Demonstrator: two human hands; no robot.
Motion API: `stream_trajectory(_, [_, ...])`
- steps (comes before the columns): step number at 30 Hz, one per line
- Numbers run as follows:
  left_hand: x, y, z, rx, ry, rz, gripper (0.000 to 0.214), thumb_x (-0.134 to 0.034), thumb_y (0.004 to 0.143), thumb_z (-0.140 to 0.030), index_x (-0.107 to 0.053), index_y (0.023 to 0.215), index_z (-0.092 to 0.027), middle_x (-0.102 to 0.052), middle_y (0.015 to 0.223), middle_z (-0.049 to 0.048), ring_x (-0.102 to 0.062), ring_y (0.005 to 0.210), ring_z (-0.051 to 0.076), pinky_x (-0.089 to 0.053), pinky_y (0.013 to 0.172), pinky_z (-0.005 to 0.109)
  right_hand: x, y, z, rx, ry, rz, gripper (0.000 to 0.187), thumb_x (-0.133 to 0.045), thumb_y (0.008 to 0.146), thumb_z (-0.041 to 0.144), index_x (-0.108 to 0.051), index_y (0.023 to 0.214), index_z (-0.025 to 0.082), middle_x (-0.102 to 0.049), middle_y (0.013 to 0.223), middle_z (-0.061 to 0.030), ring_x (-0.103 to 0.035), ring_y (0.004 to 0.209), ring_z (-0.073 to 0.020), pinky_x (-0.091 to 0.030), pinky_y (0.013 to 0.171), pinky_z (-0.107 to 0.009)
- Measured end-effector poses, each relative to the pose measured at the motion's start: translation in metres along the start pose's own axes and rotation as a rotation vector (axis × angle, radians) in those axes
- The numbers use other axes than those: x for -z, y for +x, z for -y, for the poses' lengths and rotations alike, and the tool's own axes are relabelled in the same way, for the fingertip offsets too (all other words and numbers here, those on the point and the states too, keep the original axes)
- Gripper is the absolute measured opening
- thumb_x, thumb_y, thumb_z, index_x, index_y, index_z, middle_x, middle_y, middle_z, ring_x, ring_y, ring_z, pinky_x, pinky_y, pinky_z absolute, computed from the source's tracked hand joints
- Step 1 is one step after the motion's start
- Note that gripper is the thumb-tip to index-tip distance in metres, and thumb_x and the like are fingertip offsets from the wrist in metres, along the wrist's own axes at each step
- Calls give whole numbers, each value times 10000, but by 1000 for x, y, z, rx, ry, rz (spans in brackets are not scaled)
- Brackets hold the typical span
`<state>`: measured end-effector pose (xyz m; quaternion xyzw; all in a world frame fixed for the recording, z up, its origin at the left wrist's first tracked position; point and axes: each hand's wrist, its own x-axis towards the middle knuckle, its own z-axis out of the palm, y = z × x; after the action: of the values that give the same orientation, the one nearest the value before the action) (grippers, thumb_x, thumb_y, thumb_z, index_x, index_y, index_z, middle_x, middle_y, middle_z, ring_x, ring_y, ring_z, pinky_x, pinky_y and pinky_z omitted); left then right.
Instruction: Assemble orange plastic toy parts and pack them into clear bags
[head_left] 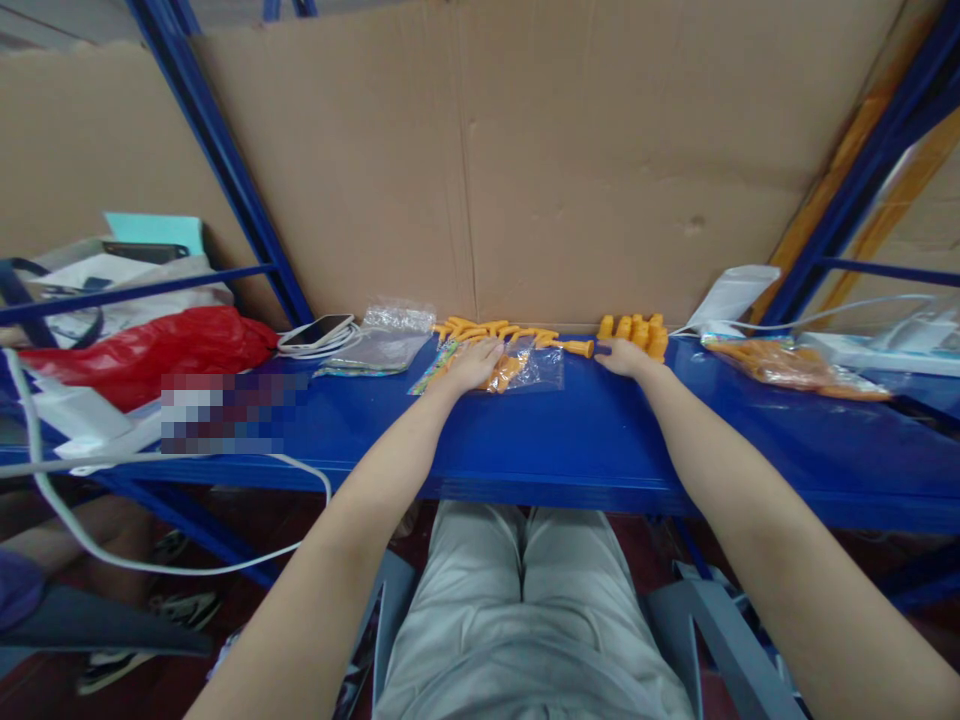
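Note:
My left hand (477, 364) lies with its fingers stretched out over a clear plastic bag (546, 368) that has orange pieces (508, 374) in or under it. Behind it runs a row of thin, curved orange plastic pieces (480, 328). One orange piece with a flared end (577, 347) points toward my right hand (624, 358). That hand's fingers are apart and close to the flared end; whether they touch it I cannot tell. Just behind my right hand stands a cluster of several upright orange plastic pieces (657, 338), partly hidden by it.
On the blue shelf table (555, 440), flat plastic bags (382, 350), a phone (319, 332) and a red bag (172, 350) are at left. A filled bag of orange pieces (795, 368) and a white power strip (885, 352) lie right. Cardboard (525, 170) backs the shelf. A white cable (187, 568) hangs left.

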<state>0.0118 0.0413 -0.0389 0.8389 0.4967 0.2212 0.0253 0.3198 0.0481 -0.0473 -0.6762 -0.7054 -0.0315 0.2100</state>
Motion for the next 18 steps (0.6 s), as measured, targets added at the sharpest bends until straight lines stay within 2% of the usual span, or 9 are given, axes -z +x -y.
stream_trajectory(3, [1,-1,-1,7,1,-4,575,-150,1009,-371,-528,1385,-154,-508,1470,56,-374,1416,205,-235,1191,359,-1,0,1,-1,30,185,371,-535,838,226,-693,1171,188,-692,1201,-127,-623,1132,-335,-445,1005,-484])
stream_trajectory(9, [0,-1,0,5,10,-3,571,-156,1005,-359,-557,1359,-159,-521,1458,48,-386,1405,203,-252,1180,337,1,-4,10,-11,65,63,561,-535,837,222,-533,1385,98,-553,1396,-191,-519,1284,-360,-382,1094,-486])
stream_trajectory(13, [1,-1,-1,12,16,-2,567,-156,1010,-362,-542,1368,-154,-527,1453,56,-397,1399,207,-257,1178,355,-4,-6,15,81,82,21,640,-496,826,141,-435,1462,106,-464,1486,-154,-426,1380,-297,-333,1148,-457])
stream_trajectory(18, [2,-1,-3,8,31,13,569,-144,1010,-343,-534,1374,-144,-519,1459,66,-400,1398,210,-249,1181,366,-7,-7,28,169,62,40,627,-463,785,45,-518,1407,95,-521,1439,-147,-479,1344,-248,-341,1146,-363])
